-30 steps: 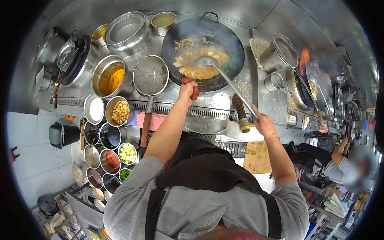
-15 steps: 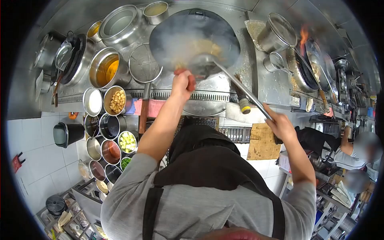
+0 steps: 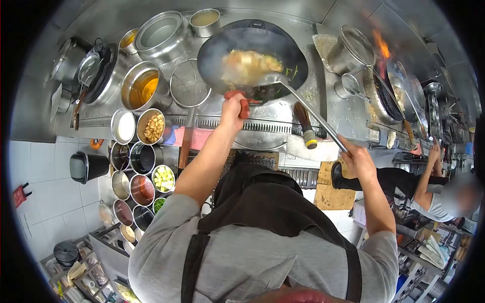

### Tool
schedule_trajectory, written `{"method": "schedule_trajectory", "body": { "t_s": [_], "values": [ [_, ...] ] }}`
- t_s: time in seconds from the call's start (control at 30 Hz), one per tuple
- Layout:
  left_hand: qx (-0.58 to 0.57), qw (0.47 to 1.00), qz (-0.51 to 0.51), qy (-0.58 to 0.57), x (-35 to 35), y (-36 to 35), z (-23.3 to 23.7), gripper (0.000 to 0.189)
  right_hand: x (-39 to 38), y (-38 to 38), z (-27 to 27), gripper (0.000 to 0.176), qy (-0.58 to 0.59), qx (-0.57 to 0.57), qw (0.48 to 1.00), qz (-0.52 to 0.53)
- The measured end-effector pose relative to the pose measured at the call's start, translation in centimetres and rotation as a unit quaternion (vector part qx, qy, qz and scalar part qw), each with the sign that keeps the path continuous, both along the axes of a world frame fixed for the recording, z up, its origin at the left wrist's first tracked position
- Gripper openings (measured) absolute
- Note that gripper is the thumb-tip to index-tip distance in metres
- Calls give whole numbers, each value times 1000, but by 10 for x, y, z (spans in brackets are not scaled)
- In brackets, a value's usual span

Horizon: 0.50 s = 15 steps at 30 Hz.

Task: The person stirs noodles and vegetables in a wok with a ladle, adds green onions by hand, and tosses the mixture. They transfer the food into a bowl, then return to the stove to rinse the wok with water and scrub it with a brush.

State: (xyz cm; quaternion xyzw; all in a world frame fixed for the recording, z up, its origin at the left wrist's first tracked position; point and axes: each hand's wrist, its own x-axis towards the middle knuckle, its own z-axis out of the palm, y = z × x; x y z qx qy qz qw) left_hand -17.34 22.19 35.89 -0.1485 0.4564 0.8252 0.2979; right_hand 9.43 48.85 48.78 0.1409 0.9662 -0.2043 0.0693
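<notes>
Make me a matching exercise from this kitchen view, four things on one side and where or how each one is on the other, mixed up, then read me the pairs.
Things
1. Ladle
2. Red cloth
3. Brush
4. Wok

Places or states
A. Brown-bristled, held by neither hand
B. Dark, with food inside
C. Gripped in the right hand
D. Bunched in the left hand

Pairs: 1-C, 2-D, 3-A, 4-B

Left hand [image 3: 234, 112] grips red cloth [image 3: 245, 108] at near rim of wok [image 3: 298, 56]; right hand [image 3: 359, 161] holds ladle [image 3: 316, 114], bowl in wok beside food [image 3: 250, 64]. Strainer [image 3: 190, 85] left of wok, brush [image 3: 304, 123] nearby.
</notes>
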Motion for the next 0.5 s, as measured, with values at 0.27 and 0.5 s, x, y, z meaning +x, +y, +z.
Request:
{"method": "schedule_trajectory", "body": {
  "t_s": [0.27,0.5],
  "values": [
    [-74,996,7,53,56,-14,-18,18,-44,-9,-47,55,39,61,996,-49],
    [-72,996,-41,41,-52,-4,-39,17,-8,32,45,53,-15,127,992,22]
  ]
}}
